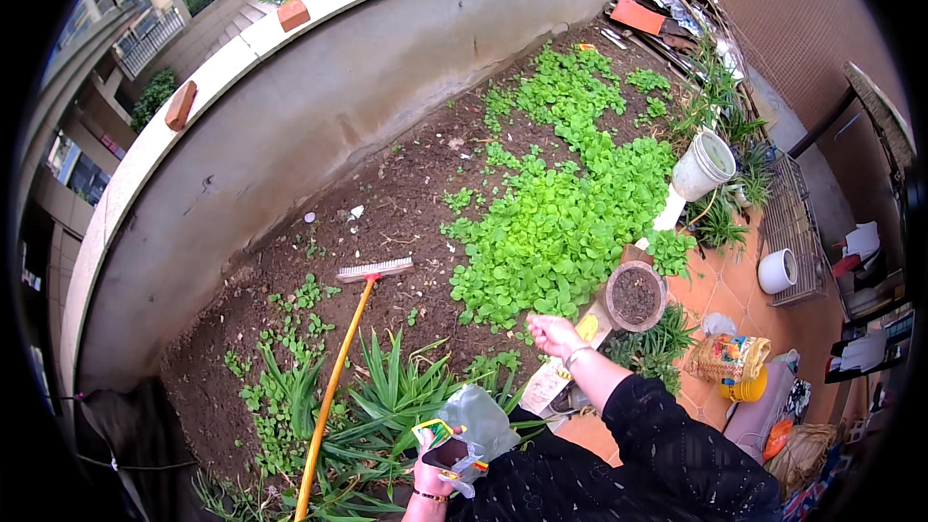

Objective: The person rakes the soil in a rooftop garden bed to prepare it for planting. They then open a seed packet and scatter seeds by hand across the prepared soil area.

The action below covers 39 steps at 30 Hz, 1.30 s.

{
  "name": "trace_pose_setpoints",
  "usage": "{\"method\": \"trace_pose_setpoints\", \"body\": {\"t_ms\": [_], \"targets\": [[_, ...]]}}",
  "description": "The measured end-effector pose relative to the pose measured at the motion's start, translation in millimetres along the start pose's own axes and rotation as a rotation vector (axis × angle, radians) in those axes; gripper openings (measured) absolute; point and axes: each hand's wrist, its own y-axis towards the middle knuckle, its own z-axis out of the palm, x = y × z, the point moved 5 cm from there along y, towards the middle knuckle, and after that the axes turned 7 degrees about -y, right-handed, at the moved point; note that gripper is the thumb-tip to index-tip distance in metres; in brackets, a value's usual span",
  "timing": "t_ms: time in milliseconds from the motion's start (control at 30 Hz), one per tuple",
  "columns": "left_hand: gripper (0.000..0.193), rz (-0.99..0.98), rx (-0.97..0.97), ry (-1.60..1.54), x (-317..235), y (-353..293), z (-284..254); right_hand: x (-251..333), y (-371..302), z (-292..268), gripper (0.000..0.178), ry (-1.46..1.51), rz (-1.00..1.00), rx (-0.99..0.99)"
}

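My left hand [431,472] is closed around a small green, yellow and red printed packet [437,431] together with a clear plastic bag [485,418], low in front of my body. My right hand [556,336], with a bangle at its wrist, reaches out over the near edge of the leafy green plants [561,232]. Its fingers are curled together; whatever may be inside them is hidden. Just right of that hand stands a round pot of soil [636,297]. Left of my hands, a rake [375,271] with a yellow-orange handle rests head-first on the brown soil [387,203].
Long-leaved plants [387,396] grow close by my left hand. A curved concrete wall [319,126] bounds the bed, with bricks [293,14] on top. White buckets [704,166], a yellow bucket [744,385] and a wire cage [788,222] stand on the right, around orange tiles [720,290].
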Motion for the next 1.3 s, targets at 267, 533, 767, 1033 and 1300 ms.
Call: {"method": "trace_pose_setpoints", "body": {"t_ms": [267,533,767,1033,1300], "targets": [[0.057,0.043,-0.025,-0.045,6,6,-22,32,3,-3,0.008,-0.049,-0.004,-0.061],[0.058,-0.022,-0.018,0.023,9,-1,10,322,-17,-5,0.025,0.057,-0.913,-0.237],[0.059,-0.011,-0.033,0.005,11,4,3,108,17,-17,0.019,-0.015,-0.327,-0.137],[0.061,0.013,-0.086,0.021,6,-5,16,-35,10,-2,0.014,0.018,0.057,0.025],[0.06,0.058,-0.143,0.006,11,0,-18,313,27,58,0.023,0.15,-0.832,-0.033]]}}
